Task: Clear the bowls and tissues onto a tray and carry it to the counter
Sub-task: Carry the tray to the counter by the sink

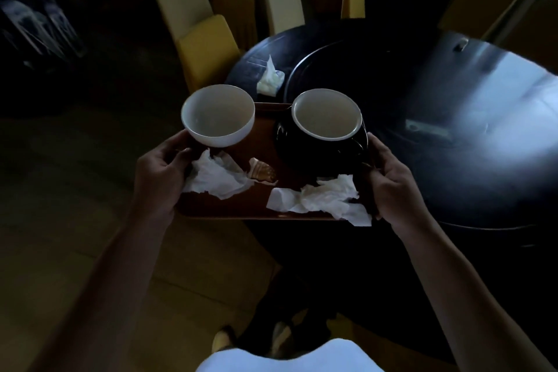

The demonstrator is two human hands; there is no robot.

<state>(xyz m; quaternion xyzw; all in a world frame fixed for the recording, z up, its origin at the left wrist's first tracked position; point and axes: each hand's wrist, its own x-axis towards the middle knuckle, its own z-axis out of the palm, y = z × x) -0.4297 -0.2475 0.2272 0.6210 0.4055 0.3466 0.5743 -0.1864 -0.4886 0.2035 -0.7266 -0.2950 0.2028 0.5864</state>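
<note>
Your tray (262,130) and what sits on it
On the tray: one bowl (218,115) far left, another bowl (327,114) far right, tissues (216,177) along its near edge; beyond the tray, the table (422,84).

- One dark brown rectangular tray (265,118).
- Two round bowls on it: one white ceramic bowl (218,115), one black bowl with a white inside (327,118).
- Three crumpled white tissues: two on the tray (216,177) (323,201), one on the dark round table (269,79).
- One small brownish wrapper (263,173) (too blurred to identify).
- Two bare hands: left (160,175), right (392,184).
</note>
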